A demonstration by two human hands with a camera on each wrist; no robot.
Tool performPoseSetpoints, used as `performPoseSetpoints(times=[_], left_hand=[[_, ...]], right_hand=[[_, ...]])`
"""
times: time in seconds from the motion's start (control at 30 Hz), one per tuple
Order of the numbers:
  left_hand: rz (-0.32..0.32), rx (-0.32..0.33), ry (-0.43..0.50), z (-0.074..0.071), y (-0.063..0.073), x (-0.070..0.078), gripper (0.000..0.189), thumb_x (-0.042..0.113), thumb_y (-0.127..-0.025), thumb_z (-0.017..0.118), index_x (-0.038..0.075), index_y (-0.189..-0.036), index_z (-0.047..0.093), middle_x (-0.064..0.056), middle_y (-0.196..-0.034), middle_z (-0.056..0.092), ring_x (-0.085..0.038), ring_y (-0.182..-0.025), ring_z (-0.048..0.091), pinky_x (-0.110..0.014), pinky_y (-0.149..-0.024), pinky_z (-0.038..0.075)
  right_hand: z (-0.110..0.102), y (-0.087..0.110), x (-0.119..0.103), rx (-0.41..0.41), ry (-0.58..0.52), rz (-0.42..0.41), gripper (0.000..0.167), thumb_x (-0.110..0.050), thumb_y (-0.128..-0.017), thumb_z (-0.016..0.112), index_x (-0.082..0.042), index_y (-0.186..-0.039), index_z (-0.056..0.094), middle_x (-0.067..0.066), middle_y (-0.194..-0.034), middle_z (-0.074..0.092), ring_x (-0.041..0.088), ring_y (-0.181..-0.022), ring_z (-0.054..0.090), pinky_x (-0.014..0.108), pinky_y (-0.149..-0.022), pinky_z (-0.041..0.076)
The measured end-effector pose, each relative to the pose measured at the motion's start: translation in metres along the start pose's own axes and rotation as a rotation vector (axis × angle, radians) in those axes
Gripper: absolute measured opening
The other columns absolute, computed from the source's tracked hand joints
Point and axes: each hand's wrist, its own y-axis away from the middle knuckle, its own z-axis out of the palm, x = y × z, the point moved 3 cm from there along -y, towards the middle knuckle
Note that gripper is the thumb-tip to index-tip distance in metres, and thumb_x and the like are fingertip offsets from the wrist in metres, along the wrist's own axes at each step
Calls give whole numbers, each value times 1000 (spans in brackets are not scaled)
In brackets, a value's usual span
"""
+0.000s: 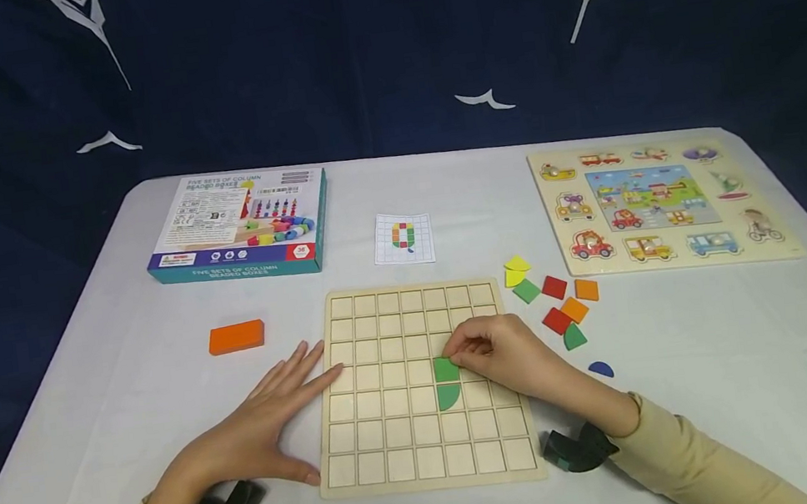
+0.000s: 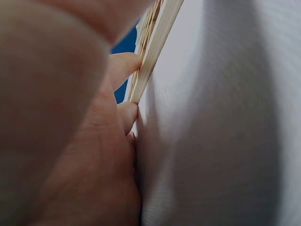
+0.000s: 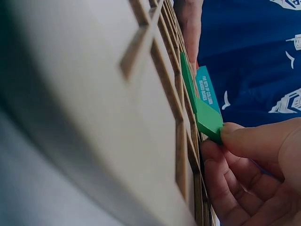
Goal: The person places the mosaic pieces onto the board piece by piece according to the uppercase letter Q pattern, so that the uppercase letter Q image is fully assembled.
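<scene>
A wooden grid board (image 1: 388, 405) lies flat on the white table. My right hand (image 1: 510, 352) pinches a green square tile (image 1: 446, 369) between thumb and finger over a cell right of the board's middle. In the right wrist view that square (image 3: 209, 121) is tilted, its near edge raised. Directly below it, a green quarter-round tile (image 1: 449, 397) sits in its own cell. Spread along the board's left edge, my left hand (image 1: 266, 424) touches the frame with straight fingers. The left wrist view shows fingertips against the board's side (image 2: 157, 47).
Several loose coloured tiles (image 1: 555, 287) lie right of the board, with a blue half-round (image 1: 601, 369) nearer me. Behind it is a pattern card (image 1: 403, 239). An orange block (image 1: 236, 337) and a boxed bead set (image 1: 241, 226) stand left; a vehicle puzzle (image 1: 658, 204) lies back right.
</scene>
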Motion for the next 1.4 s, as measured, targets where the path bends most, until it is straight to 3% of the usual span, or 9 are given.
performPoseSetpoints(times=[0.8,1.07,1.27,1.4], left_hand=[[8,5,-2,-1,0,0,117,51,-52,85,24,-149,26,-2,-156,3,-23,-140,-7,-47,-109,-3],[13,-3,-1,1,1,-1,116,55,-53,82,23,-149,26,-3,-156,2,-23,-140,-7,-46,-109,-4],[20,4,4,1,1,0,115,54,-54,82,23,-149,26,-3,-156,3,-23,-140,-6,-44,-109,-5],[17,4,3,0,1,0,115,52,-54,83,23,-149,26,-3,-156,3,-24,-140,-6,-45,-109,-4]], right_hand=[[-6,0,-2,-3,38,-71,13,-1,-79,73,-9,-90,74,-7,-86,64,8,-74,56,22,-64,50],[-51,8,7,91,33,-26,15,3,-80,70,-6,-92,73,-2,-91,67,14,-81,61,26,-68,52],[-92,28,30,172,47,122,12,-5,-87,66,-2,-98,71,7,-95,68,22,-78,63,23,-64,52],[-103,38,45,201,14,206,17,-10,-89,64,0,-102,70,12,-100,68,19,-82,63,20,-67,51]])
